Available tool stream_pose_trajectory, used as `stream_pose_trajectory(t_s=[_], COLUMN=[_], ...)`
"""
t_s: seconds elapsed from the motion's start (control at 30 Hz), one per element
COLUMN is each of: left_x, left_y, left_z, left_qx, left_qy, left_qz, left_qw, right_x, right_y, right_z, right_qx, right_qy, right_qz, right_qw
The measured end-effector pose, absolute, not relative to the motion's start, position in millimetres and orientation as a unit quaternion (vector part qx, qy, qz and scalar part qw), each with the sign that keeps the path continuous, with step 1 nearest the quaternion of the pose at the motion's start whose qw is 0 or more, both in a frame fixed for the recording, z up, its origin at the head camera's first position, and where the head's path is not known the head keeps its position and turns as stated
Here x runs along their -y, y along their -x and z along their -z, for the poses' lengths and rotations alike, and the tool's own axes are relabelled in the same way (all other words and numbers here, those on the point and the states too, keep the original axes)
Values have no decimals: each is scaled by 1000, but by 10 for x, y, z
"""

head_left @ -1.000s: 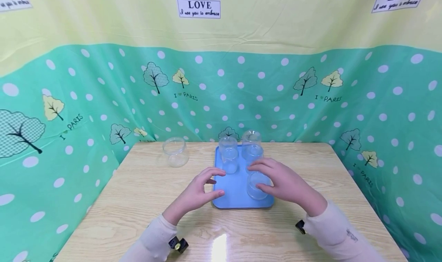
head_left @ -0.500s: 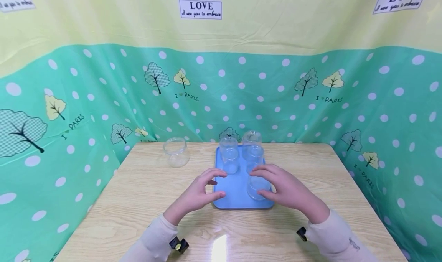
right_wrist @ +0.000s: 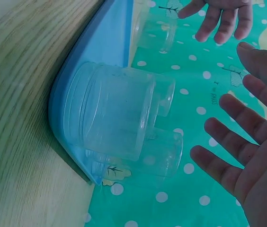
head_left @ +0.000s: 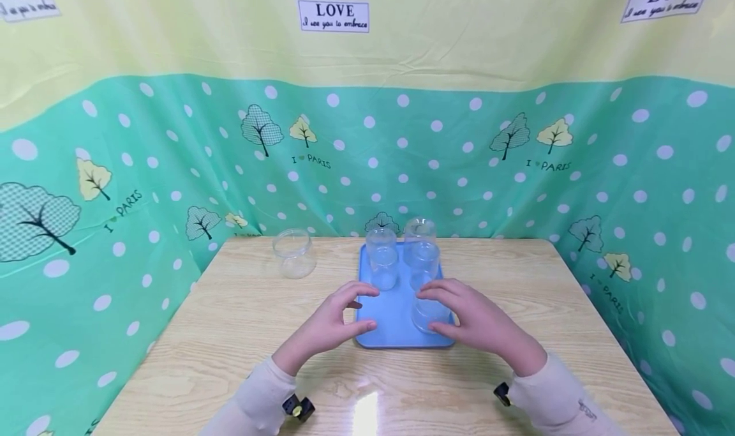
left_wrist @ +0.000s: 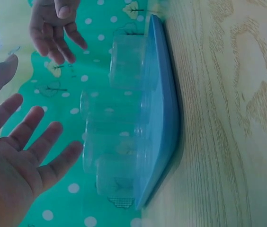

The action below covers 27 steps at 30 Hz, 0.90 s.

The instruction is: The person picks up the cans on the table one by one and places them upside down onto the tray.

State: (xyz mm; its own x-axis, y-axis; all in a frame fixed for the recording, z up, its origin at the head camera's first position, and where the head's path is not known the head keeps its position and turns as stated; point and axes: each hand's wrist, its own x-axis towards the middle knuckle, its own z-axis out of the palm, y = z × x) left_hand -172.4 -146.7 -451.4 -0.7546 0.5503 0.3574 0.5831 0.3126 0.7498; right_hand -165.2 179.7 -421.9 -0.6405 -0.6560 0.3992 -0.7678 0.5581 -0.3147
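Note:
Both hands hover palm inward above the near part of a blue tray, fingers spread in a loose curve, with nothing held. My left hand is over the tray's left edge. On the other side, my right hand overlaps a wide clear jar at the tray's front right; the right wrist view shows its fingers apart from that jar. Farther back on the tray stand more clear jars, a pair at left with a front jar and a pair at right with a taller back jar.
A separate clear jar stands on the wooden table left of the tray, near the back edge. Green and yellow printed cloth hangs behind the table and along both sides.
My right hand has dipped slightly and its fingertips shifted a little. The left hand holds nearly the same pose, and the jars and tray have not moved on the table.

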Motion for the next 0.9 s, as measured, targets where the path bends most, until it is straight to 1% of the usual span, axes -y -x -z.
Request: stream_pose_trajectory(t_s=[0.9], left_x=[1460], left_y=[1712], left_z=[4508], left_qx=[814], left_qy=[348], left_qz=[465], left_qw=[18], right_x=[-1805], right_y=[1630], right_z=[4360], right_qx=[874], right_qy=[-404], right_qz=[-235], right_qw=[133])
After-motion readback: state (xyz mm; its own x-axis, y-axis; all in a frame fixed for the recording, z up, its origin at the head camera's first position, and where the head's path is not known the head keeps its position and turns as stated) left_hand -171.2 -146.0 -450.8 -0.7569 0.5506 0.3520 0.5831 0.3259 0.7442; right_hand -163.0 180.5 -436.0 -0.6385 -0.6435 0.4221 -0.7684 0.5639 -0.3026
